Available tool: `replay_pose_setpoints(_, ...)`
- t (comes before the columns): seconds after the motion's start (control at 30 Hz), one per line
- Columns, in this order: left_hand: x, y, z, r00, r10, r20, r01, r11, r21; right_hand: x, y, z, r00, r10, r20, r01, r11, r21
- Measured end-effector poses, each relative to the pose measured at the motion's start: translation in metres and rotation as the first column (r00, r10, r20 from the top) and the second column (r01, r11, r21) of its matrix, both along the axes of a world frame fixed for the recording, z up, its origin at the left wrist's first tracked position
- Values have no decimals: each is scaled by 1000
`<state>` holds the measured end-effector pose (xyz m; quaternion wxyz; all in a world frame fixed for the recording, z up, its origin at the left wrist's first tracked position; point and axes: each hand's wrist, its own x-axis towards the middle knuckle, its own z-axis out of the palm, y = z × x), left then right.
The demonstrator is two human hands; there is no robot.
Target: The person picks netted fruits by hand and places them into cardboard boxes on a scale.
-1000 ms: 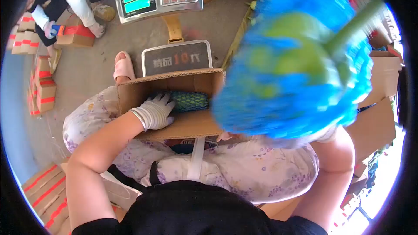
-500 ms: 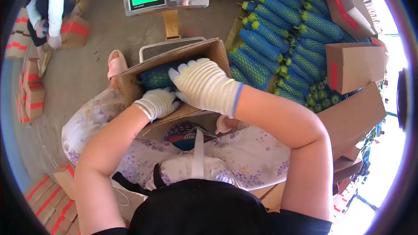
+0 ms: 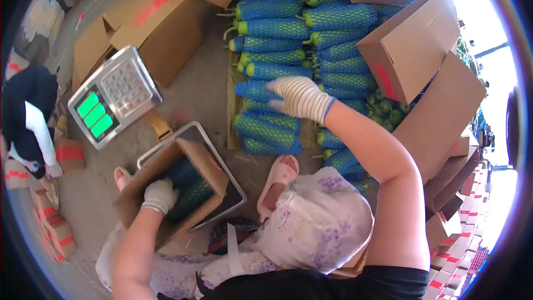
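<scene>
My right hand (image 3: pixel 300 99), in a striped knit glove, hangs over the rows of long green gourds in blue mesh sleeves (image 3: pixel 275 72). Its fingers point left and are apart, with nothing held in them. Inside the open cardboard box (image 3: pixel 206 168) is my left hand (image 3: pixel 161 195), gloved too, beside or on the sleeved gourds (image 3: pixel 191 194) in there. Blur and the angle hide whether its fingers grip anything. The box stands tilted in view on the metal platform of a scale (image 3: pixel 229 203), whose display unit (image 3: pixel 114 97) shows green lit digits.
Open cartons with red tape (image 3: pixel 408 47) lie along the right, beside loose green gourds (image 3: pixel 383 108). More cartons (image 3: pixel 161 33) stand behind the scale. A co-worker (image 3: pixel 33 116) bends over boxes at far left. My slippered foot (image 3: pixel 279 180) is near the platform.
My right hand has left the box and moved out over the sleeved gourds. My left hand stays in the box. The view has turned right, so the scale appears farther left.
</scene>
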<state>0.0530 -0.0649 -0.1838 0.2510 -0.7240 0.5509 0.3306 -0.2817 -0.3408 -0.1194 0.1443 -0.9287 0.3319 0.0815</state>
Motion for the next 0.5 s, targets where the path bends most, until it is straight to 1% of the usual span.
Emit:
replay_pose_setpoints(0.03, 5, 3, -7, 1000, 6, -18, -6, 1000, -18, -5, -23, -9, 997, -58, 54, 59, 998, -29)
replay_pose_setpoints(0.07, 8, 6, -11, 1000, -6, -10, 6, 1000, -19, -4, -47, -15, 996, -64, 67, 67, 997, -34)
replay_pose_setpoints(0.1, 10, 9, -14, 1000, -19, -3, 19, 1000, -16, 0, -69, -21, 987, -151, 60, 154, 987, -41)
replay_pose_setpoints(0.13, 5, 9, -11, 999, -17, 39, 17, 1000, 0, 5, -89, -26, 970, -235, 53, 238, 970, -44)
replay_pose_setpoints(0.17, 4, 10, -12, 999, -10, 54, 10, 1000, -6, 12, -108, -30, 969, -241, 64, 243, 969, -41)
replay_pose_setpoints(0.23, 7, 9, -19, 998, -33, 55, 29, 997, 76, 33, -146, -40, 950, -306, 67, 313, 935, -164)
replay_pose_setpoints(0.27, 11, 15, -27, 997, -30, 64, 26, 997, 74, 43, -166, -48, 950, -304, 76, 312, 936, -164)
replay_pose_setpoints(0.33, 23, 34, -52, 996, -81, 29, 81, 997, 5, 63, -204, -72, 963, -226, 144, 265, 881, -392)
replay_pose_setpoints(0.37, 28, 42, -65, 996, -81, 40, 81, 997, 6, 68, -224, -81, 962, -226, 155, 269, 881, -388)
replay_pose_setpoints(0.43, 40, 61, -86, 997, -70, -31, 70, 998, -5, 80, -258, -99, 946, -241, 216, 322, 765, -558)
replay_pose_setpoints(0.47, 44, 69, -92, 998, -65, -20, 65, 998, -2, 82, -272, -106, 948, -244, 205, 319, 707, -631)
replay_pose_setpoints(0.5, 46, 77, -100, 995, -98, -28, 94, 990, -108, 83, -287, -111, 948, -237, 212, 318, 710, -628)
